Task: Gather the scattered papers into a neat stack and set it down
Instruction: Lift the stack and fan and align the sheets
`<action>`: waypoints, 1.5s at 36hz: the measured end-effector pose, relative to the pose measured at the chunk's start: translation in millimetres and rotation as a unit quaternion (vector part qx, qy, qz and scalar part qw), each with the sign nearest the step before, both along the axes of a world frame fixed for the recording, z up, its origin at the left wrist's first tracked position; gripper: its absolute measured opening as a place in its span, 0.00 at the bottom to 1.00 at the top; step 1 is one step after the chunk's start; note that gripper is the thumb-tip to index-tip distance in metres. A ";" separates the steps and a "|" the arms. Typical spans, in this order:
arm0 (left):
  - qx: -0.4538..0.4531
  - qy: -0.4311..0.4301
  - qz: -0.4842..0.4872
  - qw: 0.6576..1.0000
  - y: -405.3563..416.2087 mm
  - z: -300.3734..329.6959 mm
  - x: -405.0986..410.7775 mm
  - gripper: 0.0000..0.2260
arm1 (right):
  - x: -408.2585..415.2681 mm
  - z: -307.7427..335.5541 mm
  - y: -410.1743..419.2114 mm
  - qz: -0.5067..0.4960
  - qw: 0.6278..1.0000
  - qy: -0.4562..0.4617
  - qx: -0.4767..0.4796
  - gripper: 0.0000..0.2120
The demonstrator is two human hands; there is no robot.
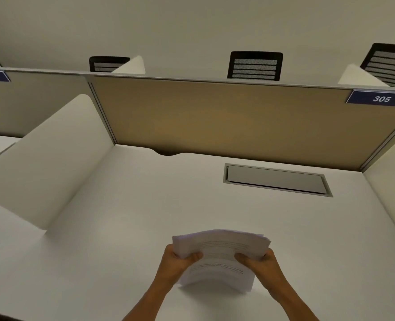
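Note:
A thick stack of white printed papers (219, 258) is held above the white desk (113, 228), near its front middle. The sheets bow upward in the middle and their top edges fan slightly. My left hand (175, 262) grips the stack's left edge with the thumb on top. My right hand (259, 262) grips the right edge the same way. The stack's lower edge appears to rest on or just above the desk surface; I cannot tell which.
A grey cable hatch (276, 179) is set into the desk at the back right. A tan partition (226, 121) closes the back, with white side dividers (45, 158) left and right. A "305" label (381, 98) sits on the partition. Black chairs (254, 66) stand beyond.

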State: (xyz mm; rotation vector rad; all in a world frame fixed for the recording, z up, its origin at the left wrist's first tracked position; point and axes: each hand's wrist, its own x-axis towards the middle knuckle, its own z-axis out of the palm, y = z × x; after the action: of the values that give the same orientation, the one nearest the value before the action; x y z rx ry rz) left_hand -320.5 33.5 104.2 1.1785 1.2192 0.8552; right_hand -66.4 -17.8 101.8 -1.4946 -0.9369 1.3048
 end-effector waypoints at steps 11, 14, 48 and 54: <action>0.052 0.020 -0.007 0.998 4.0 19.0 5.5 0.12 | 1.8 17.1 1.1 -0.037 0.997 -0.008 0.064 0.08; 0.056 0.011 -0.021 0.998 10.3 25.1 8.1 0.14 | 5.9 26.5 3.1 -0.040 0.996 -0.002 0.079 0.12; 0.006 0.012 0.021 1.000 13.5 -3.1 13.2 0.18 | 3.7 6.8 7.4 0.033 0.999 -0.020 0.015 0.13; 0.030 -0.012 0.061 0.998 13.6 -3.5 18.2 0.17 | 6.3 11.0 6.4 -0.016 0.999 -0.011 0.042 0.17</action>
State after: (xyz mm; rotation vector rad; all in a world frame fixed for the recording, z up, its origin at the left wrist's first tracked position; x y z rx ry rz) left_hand -302.3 47.1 100.8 1.1478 1.2624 1.0011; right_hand -60.1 -11.4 112.8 -1.4549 -0.9669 1.2136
